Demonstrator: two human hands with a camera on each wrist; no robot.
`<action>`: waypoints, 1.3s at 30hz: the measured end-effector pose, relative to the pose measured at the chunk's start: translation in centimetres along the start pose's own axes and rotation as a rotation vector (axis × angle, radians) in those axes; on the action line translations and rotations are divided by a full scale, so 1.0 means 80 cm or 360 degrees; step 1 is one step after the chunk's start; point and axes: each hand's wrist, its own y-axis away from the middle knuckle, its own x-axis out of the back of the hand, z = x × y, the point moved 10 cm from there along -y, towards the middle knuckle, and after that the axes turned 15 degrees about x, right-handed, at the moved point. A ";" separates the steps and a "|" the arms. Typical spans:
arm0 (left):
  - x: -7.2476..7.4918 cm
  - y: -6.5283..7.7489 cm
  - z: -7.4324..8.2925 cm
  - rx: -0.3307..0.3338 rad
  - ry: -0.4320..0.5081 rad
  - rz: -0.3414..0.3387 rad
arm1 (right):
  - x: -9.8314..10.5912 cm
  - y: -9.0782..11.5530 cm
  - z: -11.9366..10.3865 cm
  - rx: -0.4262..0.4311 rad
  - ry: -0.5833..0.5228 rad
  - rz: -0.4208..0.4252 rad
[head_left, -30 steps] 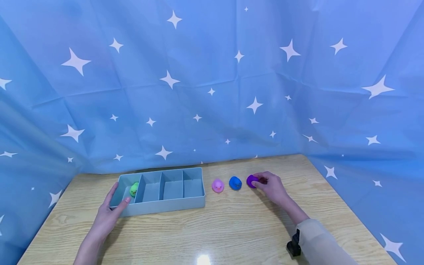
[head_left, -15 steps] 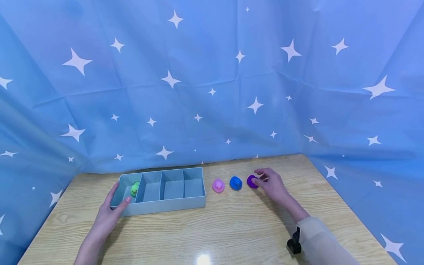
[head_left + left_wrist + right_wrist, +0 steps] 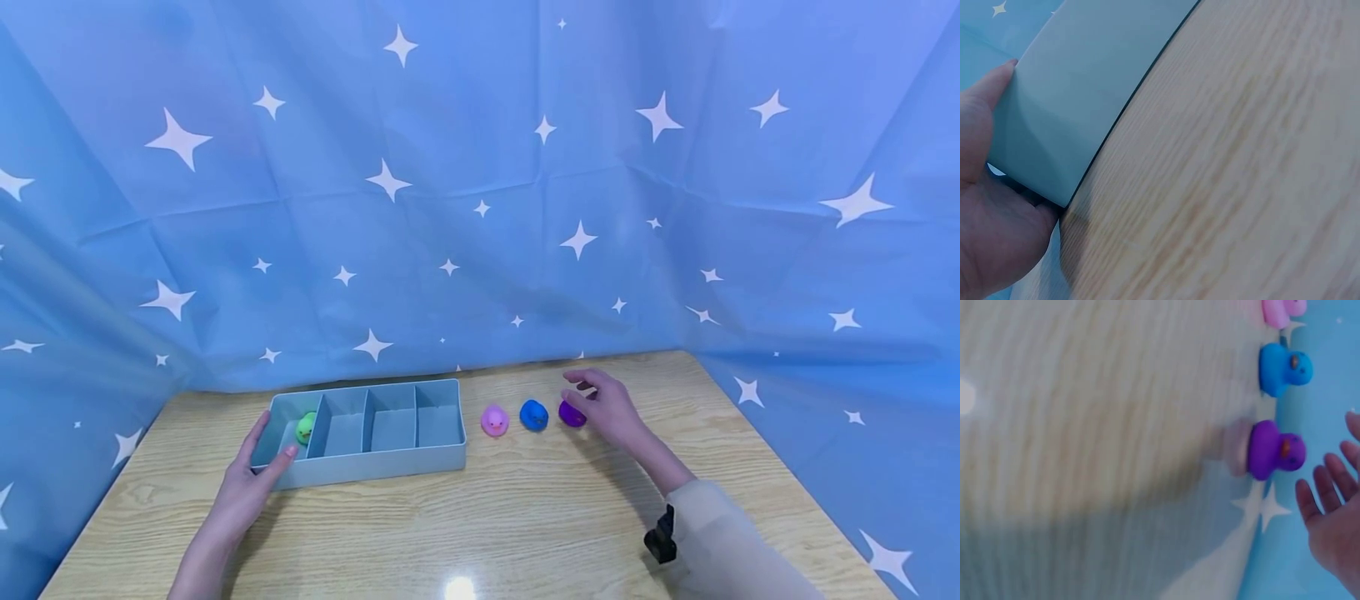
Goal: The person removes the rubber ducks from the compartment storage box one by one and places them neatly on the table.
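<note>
A grey-blue box (image 3: 375, 464) with a row of compartments stands on the left of the table. My left hand (image 3: 242, 492) grips its left end, thumb at the front rim and fingers around the end wall. A green toy duck (image 3: 305, 428) sits in the leftmost compartment; the others hold nothing. To the right of the box, a pink toy duck (image 3: 494, 422), a blue toy duck (image 3: 533, 416) and a purple toy duck (image 3: 571, 415) line up. My right hand (image 3: 613, 410) is just above and beside the purple duck; in the right wrist view its fingers (image 3: 1327, 487) are spread, holding nothing.
The wooden table (image 3: 450, 533) runs back to a blue star-patterned curtain (image 3: 480, 250) that hangs behind and at both sides. A small black device (image 3: 662, 537) is on the right sleeve (image 3: 731, 542).
My right hand, earlier with fingers and thumb at the purple duck, has lifted and spread apart from it. The purple duck stays in the row. My left hand has kept its hold on the box.
</note>
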 end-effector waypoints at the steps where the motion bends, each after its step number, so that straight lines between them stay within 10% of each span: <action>1: 0.001 0.000 0.000 -0.0001 0.0002 0.0001 | -0.001 -0.003 -0.003 0.0014 0.0000 0.0003; 19: 0.001 -0.005 -0.002 -0.0003 -0.0002 0.0031 | -0.047 -0.064 -0.096 0.0340 -0.0133 0.0158; 39: 0.003 -0.005 -0.003 0.0012 0.0003 0.0049 | -0.158 -0.086 -0.189 0.0429 -0.0405 -0.0063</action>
